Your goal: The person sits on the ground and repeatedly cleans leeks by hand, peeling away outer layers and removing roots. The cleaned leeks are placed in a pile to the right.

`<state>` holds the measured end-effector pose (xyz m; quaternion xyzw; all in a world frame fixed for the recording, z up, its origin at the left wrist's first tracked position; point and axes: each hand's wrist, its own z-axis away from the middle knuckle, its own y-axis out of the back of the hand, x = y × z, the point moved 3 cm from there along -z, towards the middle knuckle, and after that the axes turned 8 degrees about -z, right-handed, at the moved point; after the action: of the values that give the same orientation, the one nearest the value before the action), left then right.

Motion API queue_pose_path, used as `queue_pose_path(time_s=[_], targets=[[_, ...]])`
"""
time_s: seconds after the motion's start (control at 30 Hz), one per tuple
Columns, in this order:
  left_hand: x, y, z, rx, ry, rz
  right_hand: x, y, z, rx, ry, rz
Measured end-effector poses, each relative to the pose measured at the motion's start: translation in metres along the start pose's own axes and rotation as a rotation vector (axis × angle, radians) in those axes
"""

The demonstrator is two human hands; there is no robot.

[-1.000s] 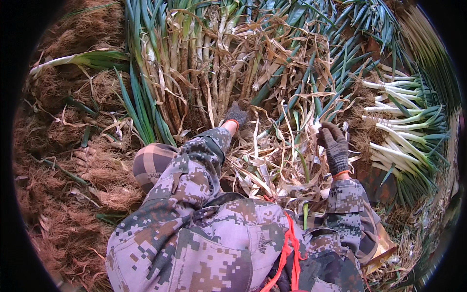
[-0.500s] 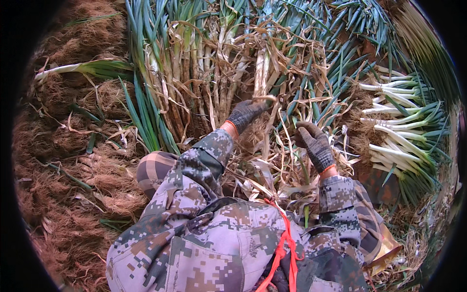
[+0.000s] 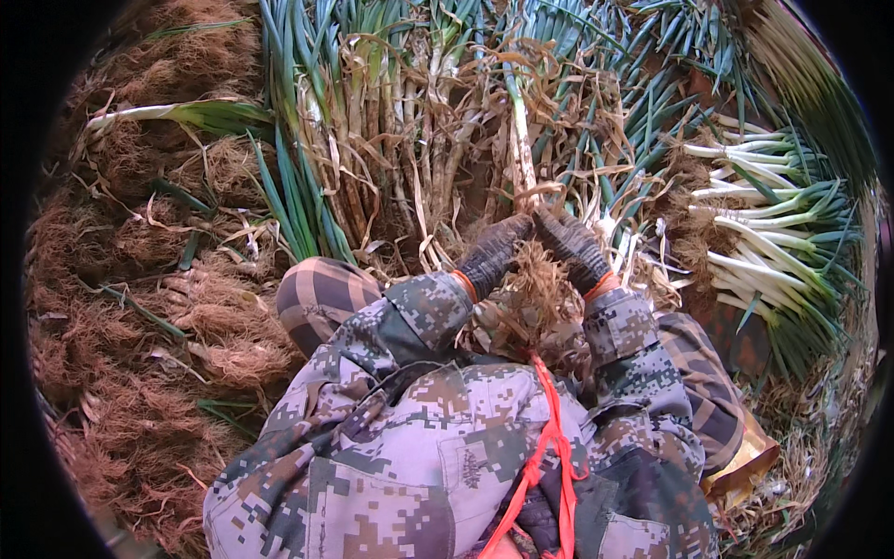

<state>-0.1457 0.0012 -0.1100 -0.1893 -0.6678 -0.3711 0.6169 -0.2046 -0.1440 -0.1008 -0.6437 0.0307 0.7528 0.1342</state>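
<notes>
A long green onion [image 3: 521, 144] points away from me, its pale stalk streaked with brown dry skin and its bushy roots [image 3: 537, 279] hanging toward my lap. Both my hands, in dark gloves with orange cuffs, meet at its lower end. My left hand [image 3: 495, 252] is closed round the stalk just above the roots. From the other side my right hand [image 3: 571, 247] pinches at the same spot, where a curl of dry skin stands up. The fingertips are partly hidden by the gloves and the skin.
Unpeeled green onions [image 3: 382, 158] lie in a thick row ahead, with dry husks around them. To the right are clean white green onions [image 3: 754, 242] in a stack. Brown roots [image 3: 149, 326] are heaped on the left, with a single green onion [image 3: 177, 114] across them.
My left hand has drawn closer to me with the green onion, whose roots now hang over my lap. My right hand, apart before, has moved left and up onto the stalk.
</notes>
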Motion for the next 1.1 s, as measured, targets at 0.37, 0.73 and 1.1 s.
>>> queue_pose_path(time_s=[0.37,0.73,1.1], targets=[[0.054,-0.012,0.029,-0.183,0.342,0.351,-0.018,-0.013,-0.014,0.019,-0.422,0.02],[0.039,0.022,-0.002,-0.12,0.543,0.786,-0.141,0.024,0.127,-0.361,0.066,0.662],[0.153,-0.004,-0.014,-0.018,0.034,1.255,-0.201,0.042,0.249,-0.191,-0.181,0.629]])
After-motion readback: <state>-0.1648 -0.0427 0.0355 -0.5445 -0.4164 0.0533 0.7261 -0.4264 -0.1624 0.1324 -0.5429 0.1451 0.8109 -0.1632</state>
